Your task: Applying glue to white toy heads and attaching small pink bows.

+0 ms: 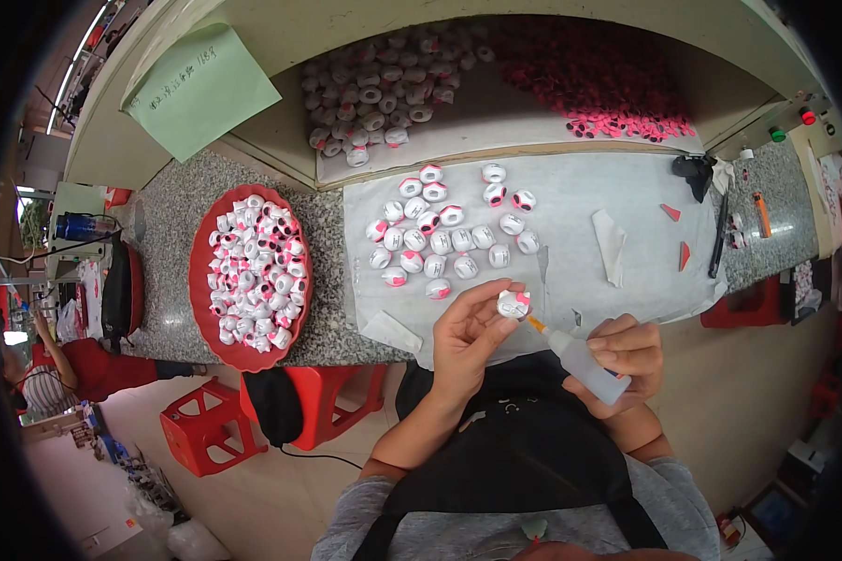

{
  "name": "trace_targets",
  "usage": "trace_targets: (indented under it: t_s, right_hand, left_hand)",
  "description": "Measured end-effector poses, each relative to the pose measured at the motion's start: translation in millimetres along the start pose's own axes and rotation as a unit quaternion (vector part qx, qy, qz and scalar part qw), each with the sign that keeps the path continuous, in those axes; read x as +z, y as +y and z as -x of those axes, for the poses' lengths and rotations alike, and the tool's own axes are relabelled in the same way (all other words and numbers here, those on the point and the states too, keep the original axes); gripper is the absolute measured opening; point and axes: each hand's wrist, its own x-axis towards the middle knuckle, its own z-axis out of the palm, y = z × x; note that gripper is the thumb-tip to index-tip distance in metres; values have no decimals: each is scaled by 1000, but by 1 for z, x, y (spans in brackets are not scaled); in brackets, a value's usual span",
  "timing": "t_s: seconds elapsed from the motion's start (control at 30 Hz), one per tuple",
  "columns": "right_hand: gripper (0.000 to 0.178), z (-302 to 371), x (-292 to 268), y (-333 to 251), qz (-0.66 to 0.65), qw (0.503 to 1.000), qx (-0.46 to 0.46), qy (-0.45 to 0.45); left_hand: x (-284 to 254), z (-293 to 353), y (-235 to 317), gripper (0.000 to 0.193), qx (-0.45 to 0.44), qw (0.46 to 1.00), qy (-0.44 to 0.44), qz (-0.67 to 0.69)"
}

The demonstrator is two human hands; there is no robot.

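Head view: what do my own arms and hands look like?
Your bare left hand and bare right hand show no glove on either grip. The uncovered forearms come out of short grey fabric sleeves, with no cables visible on them.

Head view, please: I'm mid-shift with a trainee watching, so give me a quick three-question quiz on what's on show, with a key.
1. Multiple choice: what does the right hand hold?
a) a green note
b) a squeeze bottle
c) a red stool

2. True or false: the red dish full of small pieces stands to the left of the white sheet.

3. Short answer: what colour is the bottle's tip, which points toward the white-and-pink piece in the left hand?

Key: 1 b; 2 true; 3 orange.
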Motion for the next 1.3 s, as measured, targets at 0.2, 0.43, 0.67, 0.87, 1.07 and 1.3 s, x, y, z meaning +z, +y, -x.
trace_targets:
  t_s: [0.2, 0.43, 0.67, 0.87, 1.07, 1.3]
  right_hand:
    - [36, 1, 0, 0, -2, 1000, 2, -4]
    - [37, 0, 1, 0, -1, 1000, 6, -12]
    - [47, 0, 0, 3, -23, 1000, -3, -5]
    - [45, -1, 0, 5, -4, 1000, 0, 2]
    - [31, -17, -14, 22, -30, 991, 133, -3]
    - [28, -94, -22, 93, -1, 950, 283, -135]
  left_hand:
    - [-3, 1, -1, 35, 3, 1000, -27, 4]
    - [0, 1, -3, 32, 85, 989, -31, -115]
    - [-2, -1, -3, 32, 113, 972, -15, -205]
    - [-5, -3, -3, 32, 104, 973, -13, -205]
    - [-18, -7, 8, 33, 86, 986, 50, -133]
    - [-33, -5, 22, 35, 136, 981, 98, -98]
